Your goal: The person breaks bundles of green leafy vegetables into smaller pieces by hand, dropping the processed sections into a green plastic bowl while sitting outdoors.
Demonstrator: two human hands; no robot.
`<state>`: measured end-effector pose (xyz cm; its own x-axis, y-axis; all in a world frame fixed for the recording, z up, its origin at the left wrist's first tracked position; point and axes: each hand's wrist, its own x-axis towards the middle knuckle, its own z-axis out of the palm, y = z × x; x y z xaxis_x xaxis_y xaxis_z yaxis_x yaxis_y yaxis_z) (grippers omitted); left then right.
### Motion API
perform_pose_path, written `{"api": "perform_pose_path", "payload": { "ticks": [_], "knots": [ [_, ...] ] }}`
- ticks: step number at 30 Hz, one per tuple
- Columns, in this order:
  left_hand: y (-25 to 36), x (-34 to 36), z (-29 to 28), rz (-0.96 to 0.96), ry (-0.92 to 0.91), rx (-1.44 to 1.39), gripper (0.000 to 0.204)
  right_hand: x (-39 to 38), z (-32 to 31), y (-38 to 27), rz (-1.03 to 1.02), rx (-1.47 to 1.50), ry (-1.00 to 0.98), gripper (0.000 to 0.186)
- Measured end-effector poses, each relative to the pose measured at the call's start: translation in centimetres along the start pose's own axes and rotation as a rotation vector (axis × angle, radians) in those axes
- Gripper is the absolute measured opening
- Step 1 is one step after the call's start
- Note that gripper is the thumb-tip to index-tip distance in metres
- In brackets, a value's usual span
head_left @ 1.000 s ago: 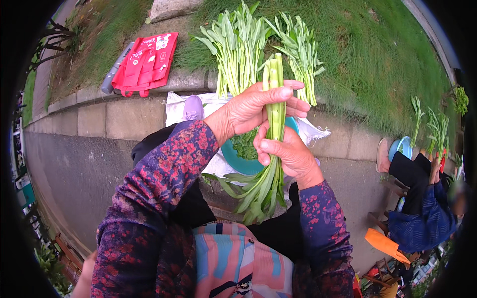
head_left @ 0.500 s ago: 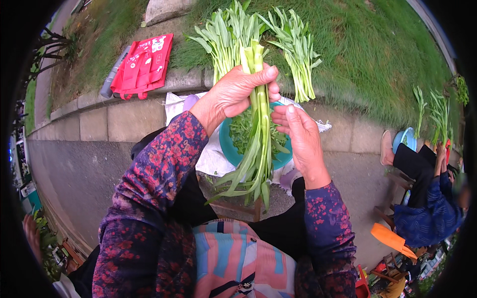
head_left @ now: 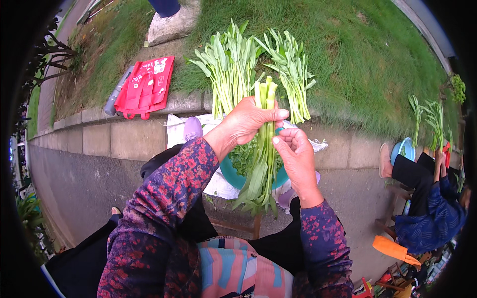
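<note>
Long, leafy green stems [head_left: 262,154] are gripped in the left hand [head_left: 247,120], above a round teal basin [head_left: 232,176]; whether any are pinched by the half-curled right hand [head_left: 299,161] alongside cannot be told.

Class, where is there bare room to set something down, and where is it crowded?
Bare: the slabs left of the cloth, between red bag and pavement; also pavement between the right sleeve and the orange item. Crowded: the cloth, with basin and purple shoe, below the held greens.
</note>
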<state>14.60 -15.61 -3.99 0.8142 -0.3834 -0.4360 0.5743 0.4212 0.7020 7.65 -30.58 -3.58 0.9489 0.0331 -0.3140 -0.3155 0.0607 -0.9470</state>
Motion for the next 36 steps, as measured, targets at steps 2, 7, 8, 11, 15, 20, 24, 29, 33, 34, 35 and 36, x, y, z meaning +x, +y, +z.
{"api": "perform_pose_path", "payload": {
  "ticks": [2,7,8,11,15,20,24,29,33,34,35,36],
  "knots": [
    [0.0,-0.1,0.4,0.017,-0.026,0.042,0.022,0.5,-0.7,-0.2,-0.055,0.012,0.070,0.014],
    [-1.1,-0.4,1.0,-0.032,-0.076,0.112,0.022,1.5,-2.3,-0.9,-0.152,0.081,0.142,0.008],
    [-1.3,-0.4,1.3,-0.055,-0.100,0.112,0.022,1.6,-2.4,-1.3,-0.135,0.094,0.116,0.011],
    [-1.7,-1.2,1.5,-0.103,-0.152,0.129,0.027,1.7,-1.3,-2.3,-0.097,0.005,0.020,0.018],
    [-1.7,-1.1,0.9,-0.133,-0.235,0.172,0.027,1.8,-2.1,-1.8,0.012,0.064,-0.042,0.018],
    [-0.7,-1.7,0.9,-0.157,-0.305,0.288,0.024,2.2,-3.0,-1.2,-0.010,0.043,-0.093,0.018],
    [-0.2,-1.9,0.4,-0.178,-0.421,0.387,0.028,2.0,-2.9,-1.5,0.039,0.064,-0.140,0.020],
    [0.0,-2.1,0.6,-0.205,-0.412,0.327,0.026,2.0,-2.8,-1.5,0.136,0.213,-0.178,0.022],
    [-0.3,-1.9,1.1,-0.143,-0.391,0.192,0.014,1.9,-1.3,-1.8,0.040,0.427,-0.123,0.034],
    [-0.4,-1.6,1.0,-0.133,-0.397,0.201,0.013,2.0,-1.5,-1.5,0.038,0.423,-0.176,0.050],
    [-0.4,-1.5,0.9,-0.123,-0.403,0.210,0.011,1.9,-1.5,-1.5,0.060,0.403,-0.182,0.052],
    [-0.4,-1.3,0.9,-0.157,-0.454,0.267,0.018,1.9,-1.7,-1.7,0.078,0.376,-0.183,0.055]
  ]
}}
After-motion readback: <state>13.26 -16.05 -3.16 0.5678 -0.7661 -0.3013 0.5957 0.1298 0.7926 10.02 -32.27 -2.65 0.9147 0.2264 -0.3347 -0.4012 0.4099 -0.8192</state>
